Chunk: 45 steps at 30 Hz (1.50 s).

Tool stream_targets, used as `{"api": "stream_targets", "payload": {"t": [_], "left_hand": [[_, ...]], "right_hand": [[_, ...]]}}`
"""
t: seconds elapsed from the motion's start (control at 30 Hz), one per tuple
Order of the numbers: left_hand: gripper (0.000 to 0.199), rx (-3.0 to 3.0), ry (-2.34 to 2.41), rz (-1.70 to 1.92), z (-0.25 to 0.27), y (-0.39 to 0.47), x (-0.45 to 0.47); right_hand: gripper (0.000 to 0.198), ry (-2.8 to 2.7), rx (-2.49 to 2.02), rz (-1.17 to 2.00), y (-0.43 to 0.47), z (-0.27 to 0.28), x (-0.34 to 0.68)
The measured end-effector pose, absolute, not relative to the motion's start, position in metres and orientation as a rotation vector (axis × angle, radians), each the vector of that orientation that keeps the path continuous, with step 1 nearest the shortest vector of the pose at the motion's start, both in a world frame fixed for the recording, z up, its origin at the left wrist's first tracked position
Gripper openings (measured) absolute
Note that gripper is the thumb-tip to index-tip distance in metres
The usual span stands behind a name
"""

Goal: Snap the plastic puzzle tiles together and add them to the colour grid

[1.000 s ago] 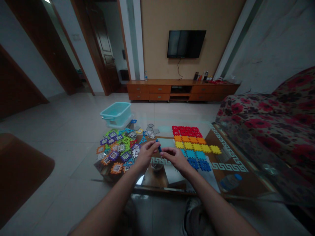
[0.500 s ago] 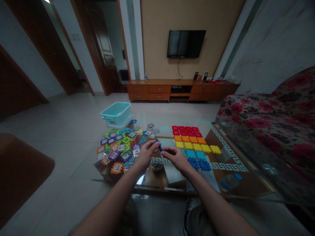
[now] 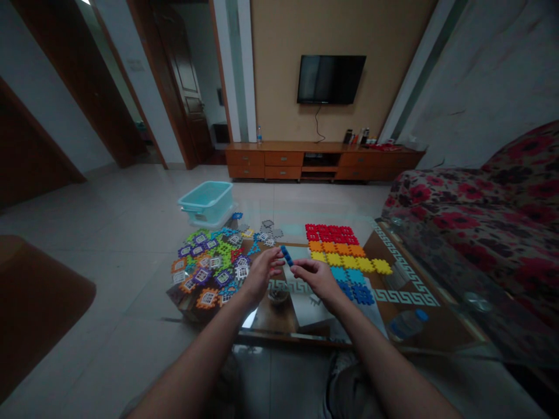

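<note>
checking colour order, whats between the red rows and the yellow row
The head view shows orange pieces between the red rows and the yellow row.

1. The room is dim, its shadows soft; where the main light comes from is hard to tell.
2. A bright sliver (image 3: 85,2) shows at top left.
3. Pale glare catches the near edge of the glass table (image 3: 275,320); the floor (image 3: 131,224) has a faint sheen.
4. Wide-angle distortion tilts the door frame (image 3: 161,87) and stretches the sofa (image 3: 463,206); the corners darken.
5. The blue piece (image 3: 287,256) has slightly soft outlines.
</note>
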<state>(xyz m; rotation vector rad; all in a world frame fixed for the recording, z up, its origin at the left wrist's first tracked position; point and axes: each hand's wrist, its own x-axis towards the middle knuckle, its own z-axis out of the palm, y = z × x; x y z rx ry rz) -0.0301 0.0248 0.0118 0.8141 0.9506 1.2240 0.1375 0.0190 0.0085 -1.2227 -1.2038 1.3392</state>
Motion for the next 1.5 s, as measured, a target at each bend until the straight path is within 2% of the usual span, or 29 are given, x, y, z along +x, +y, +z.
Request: {"api": "stream_targets", "payload": {"t": [0.27, 0.4, 0.53, 0.9, 1.13, 1.5], "left_hand": [[0.041, 0.976, 1.242, 1.174, 0.012, 0.023, -0.026], [0.038, 1.125, 1.273, 1.156, 0.018, 0.017, -0.021], [0.037, 1.236, 1.253, 1.172, 0.023, 0.013, -0.015], [0.035, 1.353, 1.223, 1.169, 0.027, 0.011, -0.012], [0.037, 1.357, 1.221, 1.158, 0.034, 0.008, -0.013], [0.036, 1.450, 1.248, 1.066, 0.029, 0.013, -0.016]], "right_hand": [[0.043, -1.277, -1.350, 1.065, 0.017, 0.013, 0.160], [0.040, -1.376, -1.570, 0.647, 0.002, 0.019, 0.190], [0.046, -1.393, -1.788, 0.277, -0.016, 0.016, 0.233], [0.052, -1.138, -2.127, 0.044, -0.058, -0.006, 0.320], [0.050, -1.128, -2.357, 0.018, -0.068, -0.052, 0.320], [0.045, -1.211, -2.514, 0.030, -0.061, -0.063, 0.318]]}}
